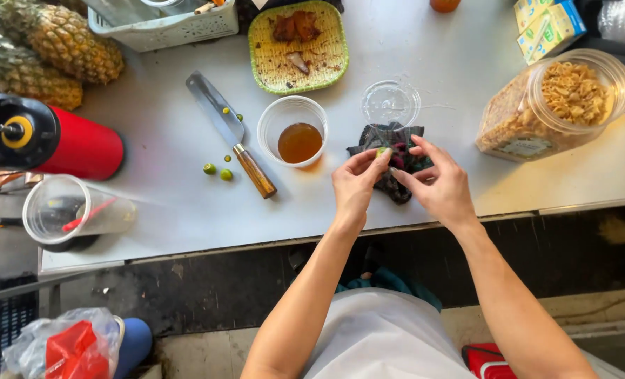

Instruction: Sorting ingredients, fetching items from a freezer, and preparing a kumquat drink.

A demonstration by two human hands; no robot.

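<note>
**Two hands working one small lime over a dark cloth**

Both hands are meeting just past the near edge of the grey table [425, 42]. The left hand [355, 184] is pinching a small green lime [382, 151] between thumb and forefinger, its other fingers curled in. The right hand [435, 181] is reaching in from the other side, thumb and forefinger closing toward the same fruit, remaining fingers loosely bent; whether those fingertips are actually touching the lime is too small to tell. The fruit is hovering directly above a crumpled dark cloth [399, 160], just beside a clear plastic cup [293, 130].

Judging by what is lying about, the work is partway along. The cup is already holding a shallow pool of amber liquid [299, 142]. A wooden-handled knife [230, 130] is resting to its left with green flecks on the blade, so some cutting looks done. Two more small limes [218, 171] are sitting whole near the handle, seemingly untouched. A clear lid [390, 103] is lying apart from the cup, not fitted.

As for the lime in hand, it is showing as a pale green sliver, mostly hidden by fingers; whether it is halved or whole cannot be told. It looks tiny, smooth and likely slippery to grip.
</note>
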